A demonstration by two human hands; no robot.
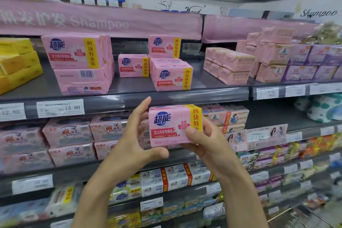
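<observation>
soap pack was pinched in the right hand, left hand open alongside; it needed sliding level onto the shelf.

I hold the pink soap pack level and upright, its blue logo and red label facing me, yellow band at its right end.
</observation>
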